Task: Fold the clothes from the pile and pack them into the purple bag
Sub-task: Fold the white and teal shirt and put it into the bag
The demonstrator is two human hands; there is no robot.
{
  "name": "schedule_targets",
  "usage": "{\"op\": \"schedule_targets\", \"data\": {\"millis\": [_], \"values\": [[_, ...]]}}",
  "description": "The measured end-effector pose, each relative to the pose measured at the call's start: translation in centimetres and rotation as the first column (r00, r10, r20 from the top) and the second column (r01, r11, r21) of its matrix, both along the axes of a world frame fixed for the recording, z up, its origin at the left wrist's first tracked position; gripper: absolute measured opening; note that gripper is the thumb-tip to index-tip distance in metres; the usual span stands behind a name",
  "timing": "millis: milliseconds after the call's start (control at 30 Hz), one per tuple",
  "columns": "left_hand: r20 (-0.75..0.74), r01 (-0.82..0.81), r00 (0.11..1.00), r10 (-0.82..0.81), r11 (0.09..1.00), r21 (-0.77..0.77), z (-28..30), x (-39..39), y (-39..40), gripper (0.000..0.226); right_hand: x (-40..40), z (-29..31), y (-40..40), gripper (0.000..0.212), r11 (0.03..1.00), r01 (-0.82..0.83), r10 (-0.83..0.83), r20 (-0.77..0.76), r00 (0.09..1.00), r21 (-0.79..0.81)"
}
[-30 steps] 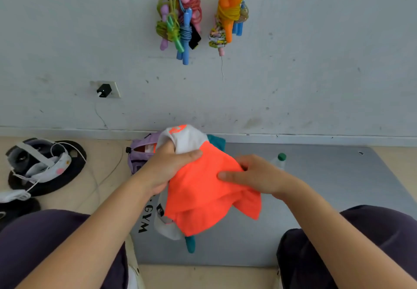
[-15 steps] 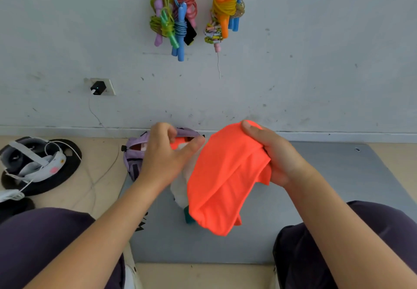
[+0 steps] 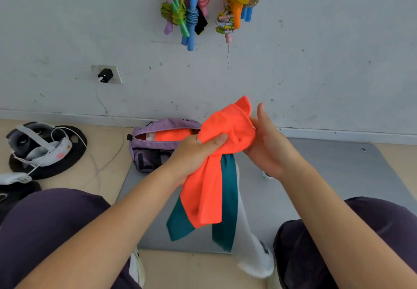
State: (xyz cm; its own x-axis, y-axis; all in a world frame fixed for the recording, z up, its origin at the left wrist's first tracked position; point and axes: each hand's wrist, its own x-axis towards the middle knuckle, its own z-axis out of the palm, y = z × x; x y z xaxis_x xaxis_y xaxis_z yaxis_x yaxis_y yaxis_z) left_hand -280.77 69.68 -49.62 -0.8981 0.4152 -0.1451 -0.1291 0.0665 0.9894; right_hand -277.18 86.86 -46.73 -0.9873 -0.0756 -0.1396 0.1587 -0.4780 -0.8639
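Note:
An orange, teal and white garment (image 3: pixel 209 189) hangs lifted above the grey mat (image 3: pixel 327 176). My left hand (image 3: pixel 194 153) grips its bunched upper part, thumb across the orange cloth. My right hand (image 3: pixel 268 144) holds the garment's top from the right, index finger straight up, the other fingers behind the fabric. Teal strips and a white end dangle down between my knees. The purple bag (image 3: pixel 155 144) lies behind my left hand at the mat's far left corner, zip open, orange cloth showing inside.
A wall with hanging skipping ropes (image 3: pixel 187 11) stands close ahead. A headset on a black round base (image 3: pixel 45 151) with cables lies on the floor at the left. A charger (image 3: pixel 105 75) sits in the wall socket. My knees frame the mat on both sides.
The garment has been gathered and raised; its teal and white parts now hang down long. My left hand moved from the bag's mouth onto the orange cloth. My right hand shifted up beside it.

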Motion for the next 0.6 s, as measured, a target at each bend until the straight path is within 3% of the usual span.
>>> {"op": "schedule_targets", "data": {"millis": [100, 167, 267, 433, 500, 567, 600], "values": [[0.129, -0.189, 0.976, 0.175, 0.977, 0.098, 0.2, -0.7, -0.4, 0.028, 0.5, -0.8, -0.7, 0.058, 0.903, 0.079, -0.101, 0.028, 0.995, 0.421], [0.178, -0.277, 0.949, 0.261, 0.959, 0.069, 0.4, -1.1, -0.8, 0.038, 0.7, -1.7, -1.4, 0.047, 0.793, 0.154, -0.177, -0.019, 0.984, 0.589], [0.198, -0.306, 0.937, 0.289, 0.95, 0.063, 0.7, -1.1, -0.9, 0.047, 0.7, -2.0, -2.2, 0.032, 0.746, 0.142, -0.142, -0.052, 0.988, 0.651], [0.239, -0.071, 0.971, 0.028, 0.982, 0.176, 1.3, -0.2, -1.0, 0.064, 1.0, -2.4, -2.6, 0.028, 0.684, 0.13, -0.101, -0.084, 0.991, 0.717], [0.171, 0.028, 0.983, -0.063, 0.979, 0.2, 0.9, 0.0, -1.4, 0.047, 1.0, -2.3, -2.4, 0.019, 0.656, 0.179, -0.121, -0.133, 0.984, 0.733], [0.072, 0.129, 0.986, -0.147, 0.969, 0.212, 0.5, 0.3, -1.7, 0.021, 1.0, -2.0, -2.0, 0.023, 0.653, 0.178, -0.111, -0.14, 0.984, 0.736], [0.046, 0.103, 0.992, -0.115, 0.971, 0.215, 0.5, 0.3, -1.7, 0.016, 1.0, -1.9, -1.8, 0.028, 0.664, 0.165, -0.099, -0.133, 0.986, 0.729]]}}
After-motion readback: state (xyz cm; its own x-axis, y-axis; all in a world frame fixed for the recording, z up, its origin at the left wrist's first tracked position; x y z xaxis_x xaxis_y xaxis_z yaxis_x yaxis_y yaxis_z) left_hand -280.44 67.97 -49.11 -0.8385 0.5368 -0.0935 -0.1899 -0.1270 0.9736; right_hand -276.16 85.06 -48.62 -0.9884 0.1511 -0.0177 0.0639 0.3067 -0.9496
